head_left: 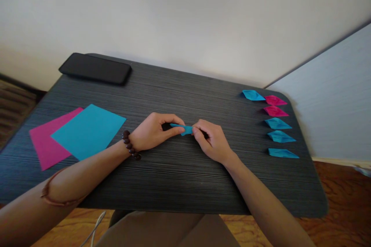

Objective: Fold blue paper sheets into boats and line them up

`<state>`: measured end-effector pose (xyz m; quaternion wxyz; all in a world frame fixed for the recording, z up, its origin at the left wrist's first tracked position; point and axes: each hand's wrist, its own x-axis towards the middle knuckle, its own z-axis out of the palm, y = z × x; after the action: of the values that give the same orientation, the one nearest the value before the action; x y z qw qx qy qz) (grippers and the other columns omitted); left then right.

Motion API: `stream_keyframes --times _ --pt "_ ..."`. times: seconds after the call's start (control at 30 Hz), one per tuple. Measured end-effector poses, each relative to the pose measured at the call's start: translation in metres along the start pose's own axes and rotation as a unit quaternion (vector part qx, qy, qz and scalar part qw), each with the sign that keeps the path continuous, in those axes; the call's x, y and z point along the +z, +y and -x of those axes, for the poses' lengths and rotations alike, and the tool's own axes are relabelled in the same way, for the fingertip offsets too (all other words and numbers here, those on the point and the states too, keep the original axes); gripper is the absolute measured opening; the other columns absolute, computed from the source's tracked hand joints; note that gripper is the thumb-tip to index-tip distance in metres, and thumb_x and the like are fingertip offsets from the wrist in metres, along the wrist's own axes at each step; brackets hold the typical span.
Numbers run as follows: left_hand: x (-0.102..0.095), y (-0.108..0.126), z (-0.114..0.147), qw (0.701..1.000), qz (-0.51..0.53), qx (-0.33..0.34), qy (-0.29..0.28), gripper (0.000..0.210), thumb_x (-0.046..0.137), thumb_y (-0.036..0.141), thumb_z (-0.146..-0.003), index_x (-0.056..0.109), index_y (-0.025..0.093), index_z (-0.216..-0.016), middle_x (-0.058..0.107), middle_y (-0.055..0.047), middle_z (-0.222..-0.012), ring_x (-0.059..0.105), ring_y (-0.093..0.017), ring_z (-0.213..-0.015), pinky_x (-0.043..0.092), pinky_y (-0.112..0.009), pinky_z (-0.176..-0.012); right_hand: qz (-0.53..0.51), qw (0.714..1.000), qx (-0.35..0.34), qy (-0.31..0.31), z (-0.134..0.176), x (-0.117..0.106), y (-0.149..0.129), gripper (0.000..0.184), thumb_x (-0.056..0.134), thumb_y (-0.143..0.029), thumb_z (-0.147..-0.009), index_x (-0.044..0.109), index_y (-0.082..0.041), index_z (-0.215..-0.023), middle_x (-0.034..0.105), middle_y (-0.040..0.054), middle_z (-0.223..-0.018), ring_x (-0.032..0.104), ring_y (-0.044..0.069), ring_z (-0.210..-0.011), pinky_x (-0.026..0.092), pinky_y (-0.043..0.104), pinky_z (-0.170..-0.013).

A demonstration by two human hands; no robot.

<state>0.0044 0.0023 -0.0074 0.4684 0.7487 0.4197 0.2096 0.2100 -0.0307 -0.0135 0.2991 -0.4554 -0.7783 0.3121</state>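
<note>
Between my two hands, over the middle of the table, is a small folded piece of blue paper [188, 130]. My left hand [155, 129] pinches its left end between thumb and fingers. At the other end, my right hand [211, 139] grips it with thumb and curled fingertips, which hide that part. A blue paper sheet [89, 131] lies left of my left hand, overlapping a pink paper sheet [49, 137]. To the right of my right hand are several folded blue paper pieces [280, 136] and two folded pink paper pieces [276, 111], set roughly in a column.
A flat black case-like object [95, 68] rests at the table's back left corner. The dark wood-grain table [179, 185] meets a pale wall [185, 19] behind. A light panel [336, 96] stands along the right side. A white cable [97, 225] hangs below the front edge.
</note>
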Motion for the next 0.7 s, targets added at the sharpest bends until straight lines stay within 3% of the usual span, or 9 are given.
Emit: stream_keyframes --times 0.27,0.5,0.7 --pt "-0.0042 0.0017 -0.0005 0.999 0.034 0.002 -0.025 0.026 0.051 0.036 -0.086 0.069 0.020 -0.097 0.071 0.000 -0.096 0.062 -0.018 -0.097 0.048 -0.025 -0.083 -0.038 0.999 0.011 -0.033 -0.0004 -0.0046 0.0022 0.021 0.038 -0.018 -0.090 0.055 -0.017 -0.078 0.052 -0.0016 -0.067 0.048 0.011 -0.063 0.035 0.024 -0.064" --pt "0.0016 0.0008 0.0009 1.000 0.001 0.023 0.001 0.021 0.057 0.036 -0.082 0.071 0.021 -0.089 0.072 0.001 -0.092 0.061 -0.019 -0.101 0.046 -0.028 -0.090 0.045 0.998 -0.003 -0.031 -0.0015 0.0009 -0.0033 0.024 0.047 -0.029 -0.088 0.050 -0.017 -0.068 0.046 -0.0026 -0.060 0.041 0.011 -0.058 0.031 0.026 -0.061" --pt "0.0014 0.0008 0.0008 1.000 0.009 0.009 -0.001 0.022 0.059 0.038 -0.080 0.070 0.021 -0.088 0.072 0.000 -0.093 0.062 -0.020 -0.100 0.048 -0.030 -0.088 0.029 0.998 -0.019 -0.044 -0.0021 0.0001 -0.0022 0.031 0.040 -0.028 -0.092 0.046 -0.018 -0.064 0.045 -0.0028 -0.060 0.042 0.010 -0.058 0.032 0.025 -0.062"
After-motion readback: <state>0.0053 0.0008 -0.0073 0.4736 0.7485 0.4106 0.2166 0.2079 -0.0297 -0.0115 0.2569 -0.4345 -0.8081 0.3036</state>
